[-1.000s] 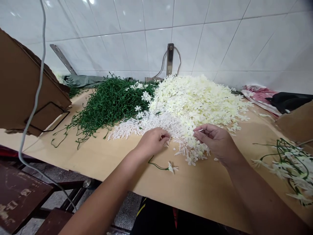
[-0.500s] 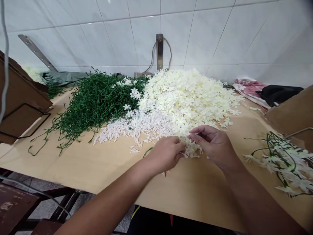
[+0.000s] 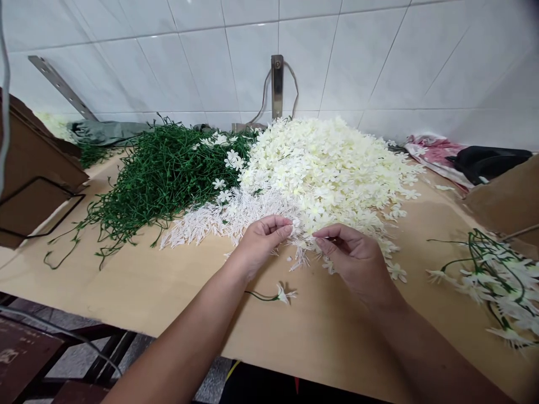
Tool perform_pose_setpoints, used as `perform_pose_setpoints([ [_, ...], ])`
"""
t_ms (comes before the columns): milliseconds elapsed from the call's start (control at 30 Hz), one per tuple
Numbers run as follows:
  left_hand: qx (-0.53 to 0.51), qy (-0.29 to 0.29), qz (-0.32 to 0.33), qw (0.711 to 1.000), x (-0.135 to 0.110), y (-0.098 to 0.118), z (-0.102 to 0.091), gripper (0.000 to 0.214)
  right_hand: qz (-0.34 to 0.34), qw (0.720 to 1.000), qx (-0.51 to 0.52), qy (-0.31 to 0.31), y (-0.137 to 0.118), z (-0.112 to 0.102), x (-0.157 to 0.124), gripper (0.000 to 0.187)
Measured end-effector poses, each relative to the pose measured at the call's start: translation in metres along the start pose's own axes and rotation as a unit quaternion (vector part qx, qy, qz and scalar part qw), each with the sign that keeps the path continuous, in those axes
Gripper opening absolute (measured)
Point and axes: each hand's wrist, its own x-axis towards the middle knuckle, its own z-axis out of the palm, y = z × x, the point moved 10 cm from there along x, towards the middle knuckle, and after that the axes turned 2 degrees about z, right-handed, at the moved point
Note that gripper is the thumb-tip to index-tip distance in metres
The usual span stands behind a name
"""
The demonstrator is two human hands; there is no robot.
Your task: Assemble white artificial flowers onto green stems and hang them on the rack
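Note:
My left hand [image 3: 265, 241] is closed in a pinch at the front of the white stamen pile [image 3: 248, 210]. A small white piece [image 3: 296, 224] shows at its thumb and fingertip, too small to name surely. To its right, my right hand [image 3: 357, 258] pinches at the front of the heap of cream-white artificial flower heads [image 3: 328, 163]; what its fingertips hold cannot be made out. A single white flower on a green stem [image 3: 284, 294] lies on the table below and between the hands, touched by neither.
A heap of green plastic stems [image 3: 168, 174] lies at the left. Stemmed white flowers [image 3: 497, 286] lie at the right by a cardboard box [image 3: 507, 193]. Another box [image 3: 37, 168] stands far left on the table [image 3: 138, 286]. Behind is a tiled wall with a metal bracket [image 3: 277, 87].
My left hand has moved up and slightly left to the stamens, uncovering the stemmed flower on the table. My right hand has shifted slightly down and left, its fingers still pinched.

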Motion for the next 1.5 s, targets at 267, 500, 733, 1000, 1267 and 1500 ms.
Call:
perform_pose_setpoints([
  [267,-0.050,-0.064,-0.061,0.995,-0.003,-0.015,0.017,0.023,-0.065,0.997,-0.044,0.012,-0.013,0.008,-0.003,0.004],
  [500,-0.047,-0.066,-0.073,0.994,-0.002,-0.022,0.017,0.019,-0.122,0.982,-0.136,0.044,-0.024,0.006,-0.007,0.004],
  [733,-0.003,-0.060,-0.067,0.996,-0.001,-0.020,0.018,0.013,-0.130,0.980,-0.145,0.045,-0.028,0.008,-0.009,0.005],
  [1000,-0.021,-0.050,-0.055,0.997,-0.001,-0.016,0.018,0.019,-0.133,0.983,-0.128,0.025,-0.029,0.010,-0.007,0.006],
  [1267,-0.024,-0.079,-0.057,0.995,-0.002,-0.019,0.020,0.022,-0.138,0.983,-0.119,0.018,-0.031,0.011,-0.008,0.007],
  [1500,-0.034,-0.094,-0.041,0.994,-0.001,-0.014,0.024,0.021,-0.150,0.985,-0.085,0.026,-0.030,0.009,-0.009,0.003],
])
